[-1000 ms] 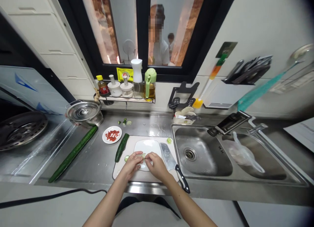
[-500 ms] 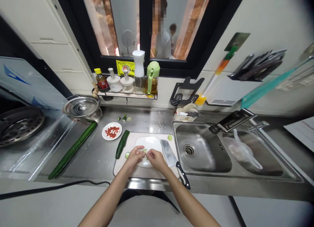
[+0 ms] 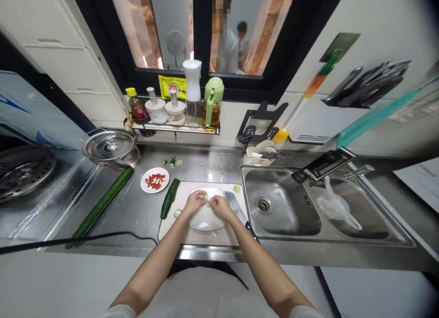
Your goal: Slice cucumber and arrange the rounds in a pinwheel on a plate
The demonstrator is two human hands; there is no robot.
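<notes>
My left hand [image 3: 195,202] and my right hand [image 3: 221,207] meet above the far half of a white plate [image 3: 203,223]. Small pale-green cucumber slices [image 3: 207,197] show between the fingertips of both hands. How many there are is too small to tell. Under the plate lies a white cutting board [image 3: 194,238]. A cut cucumber [image 3: 170,199] rests along the board's left edge, with a cucumber piece [image 3: 177,213] beside it. To the right, a cleaver [image 3: 236,205] lies partly hidden by my right forearm, and a cucumber end [image 3: 237,188] sits above it.
A small plate of chopped red bits [image 3: 155,180] and a long whole cucumber [image 3: 103,203] lie left of the board. Cucumber scraps [image 3: 173,161] sit behind. On the right is a double sink [image 3: 284,226] with a plastic bag [image 3: 338,206]. A black cable [image 3: 85,238] crosses the front left.
Both hands have moved away from me, toward the plate's far side. My right forearm now covers more of the cleaver. The camera view has shifted slightly.
</notes>
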